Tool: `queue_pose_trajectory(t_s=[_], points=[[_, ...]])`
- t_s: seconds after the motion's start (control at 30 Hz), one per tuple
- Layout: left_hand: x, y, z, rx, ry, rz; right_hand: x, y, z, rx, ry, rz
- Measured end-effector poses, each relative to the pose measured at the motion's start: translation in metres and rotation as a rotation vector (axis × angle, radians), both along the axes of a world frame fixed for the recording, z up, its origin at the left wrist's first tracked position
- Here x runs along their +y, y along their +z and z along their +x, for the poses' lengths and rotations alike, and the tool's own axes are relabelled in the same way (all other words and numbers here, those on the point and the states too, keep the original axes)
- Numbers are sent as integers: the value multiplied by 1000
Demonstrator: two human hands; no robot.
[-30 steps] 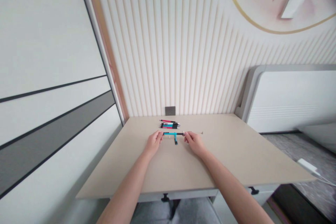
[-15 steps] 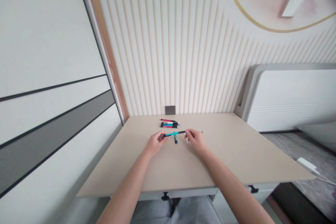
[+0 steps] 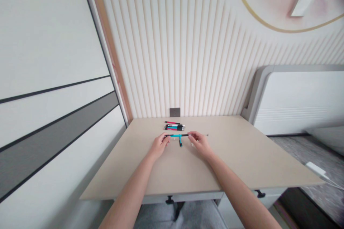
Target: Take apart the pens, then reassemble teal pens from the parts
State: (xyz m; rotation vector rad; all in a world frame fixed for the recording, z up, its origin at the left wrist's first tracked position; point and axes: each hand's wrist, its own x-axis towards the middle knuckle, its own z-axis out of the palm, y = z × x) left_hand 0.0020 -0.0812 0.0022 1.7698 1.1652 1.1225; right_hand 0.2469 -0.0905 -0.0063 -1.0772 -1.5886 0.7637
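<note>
Between my two hands a blue and black pen (image 3: 176, 135) is held level above the desk. My left hand (image 3: 159, 144) pinches its left end, fingers closed. At the other end, my right hand (image 3: 199, 142) has its thumb and fingers closed on the pen's tip. Below the pen's middle lies a short blue and black piece (image 3: 180, 141), perhaps part of another pen. A thin white piece shows beside my right fingers; I cannot tell whether it is held or lies on the desk.
Several red, blue and black pens (image 3: 174, 127) lie in a bunch farther back on the desk (image 3: 182, 175). A small dark item (image 3: 207, 135) is just right of my right hand. Behind stands a ribbed wall (image 3: 172, 43) with a dark socket plate (image 3: 175, 112).
The held pen has swung from a slight tilt to nearly level, its left end rising. Both hands stay on it, and the camera view has shifted slightly.
</note>
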Motion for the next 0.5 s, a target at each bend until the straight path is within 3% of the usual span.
queue_pose_trajectory(t_s=[0.5], points=[[1, -4, -1, -7, -31, -11, 8, -6, 1, 32, -83, 0]])
